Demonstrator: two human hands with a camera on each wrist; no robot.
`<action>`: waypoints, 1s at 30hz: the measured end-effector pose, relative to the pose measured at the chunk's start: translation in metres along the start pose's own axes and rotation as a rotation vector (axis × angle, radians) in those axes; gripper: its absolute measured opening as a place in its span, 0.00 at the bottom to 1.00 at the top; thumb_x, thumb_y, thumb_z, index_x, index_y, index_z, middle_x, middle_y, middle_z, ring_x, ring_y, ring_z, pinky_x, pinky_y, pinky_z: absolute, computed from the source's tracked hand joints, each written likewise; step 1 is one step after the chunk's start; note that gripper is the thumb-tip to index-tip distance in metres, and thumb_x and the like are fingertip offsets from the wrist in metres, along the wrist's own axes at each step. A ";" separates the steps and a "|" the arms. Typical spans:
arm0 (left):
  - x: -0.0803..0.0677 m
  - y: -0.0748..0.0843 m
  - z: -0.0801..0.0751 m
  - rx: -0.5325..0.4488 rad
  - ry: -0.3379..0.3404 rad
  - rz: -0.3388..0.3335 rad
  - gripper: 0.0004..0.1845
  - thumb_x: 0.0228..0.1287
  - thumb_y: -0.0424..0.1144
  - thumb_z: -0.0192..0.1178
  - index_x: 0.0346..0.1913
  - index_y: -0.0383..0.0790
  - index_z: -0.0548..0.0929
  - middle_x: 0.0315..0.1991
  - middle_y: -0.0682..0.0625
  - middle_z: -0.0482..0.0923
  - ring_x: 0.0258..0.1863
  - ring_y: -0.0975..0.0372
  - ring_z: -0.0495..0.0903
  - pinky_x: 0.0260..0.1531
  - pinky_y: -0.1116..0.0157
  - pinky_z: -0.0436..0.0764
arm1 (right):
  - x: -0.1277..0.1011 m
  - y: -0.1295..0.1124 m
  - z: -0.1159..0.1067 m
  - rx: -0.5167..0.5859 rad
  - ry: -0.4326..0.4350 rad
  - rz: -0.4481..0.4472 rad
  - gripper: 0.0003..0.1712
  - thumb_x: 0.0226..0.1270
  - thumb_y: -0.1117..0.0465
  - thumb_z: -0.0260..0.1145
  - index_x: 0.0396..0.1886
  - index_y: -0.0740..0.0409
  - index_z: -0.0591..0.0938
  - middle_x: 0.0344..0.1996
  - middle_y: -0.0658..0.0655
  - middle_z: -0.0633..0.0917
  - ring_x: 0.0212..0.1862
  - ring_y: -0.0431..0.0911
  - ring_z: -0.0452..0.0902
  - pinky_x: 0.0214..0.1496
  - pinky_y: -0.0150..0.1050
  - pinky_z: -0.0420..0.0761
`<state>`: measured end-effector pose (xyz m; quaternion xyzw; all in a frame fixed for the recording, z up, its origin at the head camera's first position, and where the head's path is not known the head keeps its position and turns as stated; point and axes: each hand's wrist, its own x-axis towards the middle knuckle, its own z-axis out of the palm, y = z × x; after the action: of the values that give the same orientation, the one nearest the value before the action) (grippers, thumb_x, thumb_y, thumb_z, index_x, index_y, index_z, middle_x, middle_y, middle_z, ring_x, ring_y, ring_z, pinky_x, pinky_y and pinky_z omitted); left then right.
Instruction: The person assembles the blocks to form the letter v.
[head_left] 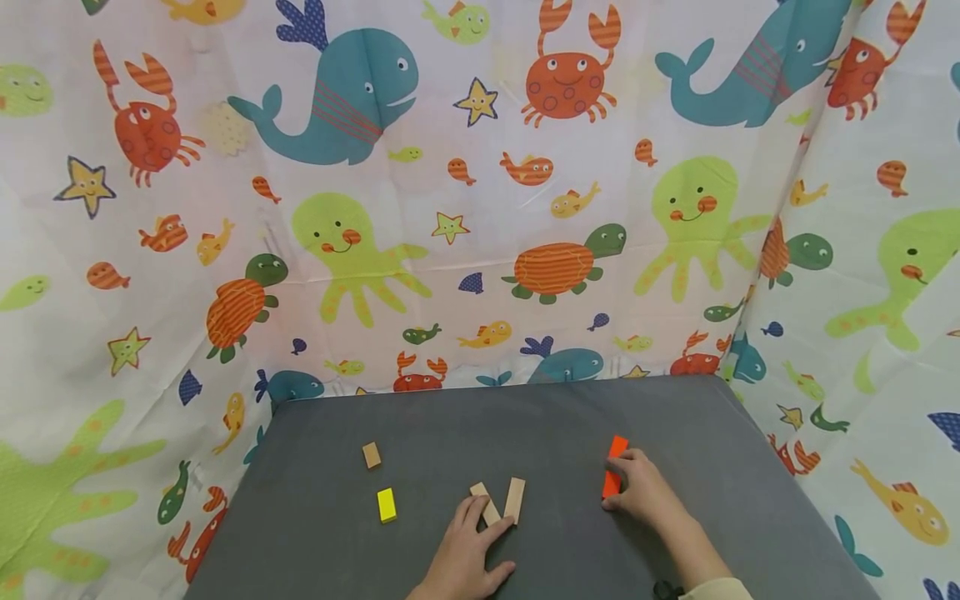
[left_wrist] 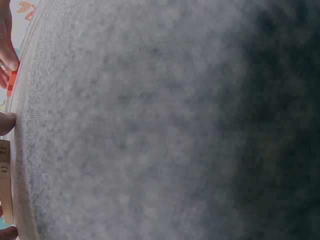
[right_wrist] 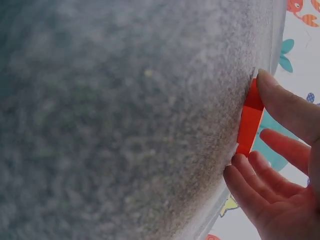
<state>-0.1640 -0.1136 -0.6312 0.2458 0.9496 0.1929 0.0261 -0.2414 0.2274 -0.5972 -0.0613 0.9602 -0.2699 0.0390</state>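
Observation:
My right hand [head_left: 651,496] grips a red block [head_left: 617,448] lying on the grey cloth, thumb at its near end and fingertips toward its far part. The right wrist view shows the thumb and fingertips at opposite ends of this red block [right_wrist: 250,125]. My left hand [head_left: 465,552] reaches over a plain wooden block [head_left: 489,510], fingers laid along it and thumb spread apart. Just right of that block lies a second wooden block [head_left: 515,498], angled so their near ends almost meet. In the left wrist view, wooden blocks [left_wrist: 4,172] bear the numbers 71 and 43.
On the left of the grey-covered table [head_left: 315,500] lie a yellow block [head_left: 386,505] and, farther back, a small brown block [head_left: 372,455]. A white curtain [head_left: 450,275] printed with sea animals hangs behind and beside the table.

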 end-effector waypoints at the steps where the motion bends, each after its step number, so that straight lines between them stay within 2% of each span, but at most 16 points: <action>1: 0.000 0.000 0.000 0.002 0.001 0.002 0.31 0.63 0.63 0.64 0.70 0.67 0.74 0.71 0.43 0.64 0.70 0.46 0.63 0.59 0.41 0.76 | 0.000 0.000 0.000 0.000 0.001 0.001 0.43 0.39 0.57 0.87 0.59 0.64 0.83 0.56 0.65 0.78 0.54 0.58 0.77 0.57 0.58 0.79; 9: 0.001 -0.001 0.001 0.026 0.034 0.025 0.31 0.63 0.64 0.64 0.69 0.66 0.75 0.71 0.43 0.64 0.69 0.47 0.64 0.58 0.42 0.76 | 0.002 -0.001 -0.001 -0.017 -0.013 -0.025 0.38 0.38 0.60 0.87 0.53 0.64 0.85 0.49 0.61 0.83 0.49 0.54 0.80 0.55 0.56 0.80; 16: 0.000 -0.002 0.002 0.021 0.049 0.032 0.31 0.64 0.64 0.64 0.69 0.65 0.75 0.70 0.42 0.64 0.69 0.46 0.64 0.57 0.42 0.77 | 0.003 -0.003 0.000 -0.029 -0.019 -0.036 0.33 0.40 0.63 0.85 0.51 0.65 0.86 0.45 0.61 0.84 0.44 0.52 0.79 0.52 0.53 0.81; 24: 0.001 -0.002 0.001 0.016 0.015 0.012 0.31 0.63 0.65 0.64 0.69 0.67 0.74 0.71 0.43 0.64 0.69 0.46 0.64 0.59 0.42 0.76 | 0.003 -0.005 -0.001 -0.012 -0.014 -0.022 0.35 0.42 0.59 0.86 0.53 0.66 0.86 0.45 0.61 0.84 0.43 0.50 0.78 0.51 0.52 0.81; 30: 0.001 -0.002 0.002 0.018 0.019 0.013 0.31 0.63 0.64 0.64 0.69 0.66 0.75 0.71 0.42 0.64 0.69 0.47 0.63 0.59 0.43 0.76 | 0.003 -0.010 -0.005 0.000 0.003 -0.046 0.36 0.43 0.57 0.85 0.53 0.68 0.85 0.48 0.63 0.85 0.48 0.54 0.80 0.55 0.55 0.81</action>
<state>-0.1653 -0.1139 -0.6339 0.2504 0.9498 0.1870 0.0135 -0.2443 0.2207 -0.5882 -0.0830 0.9586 -0.2706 0.0313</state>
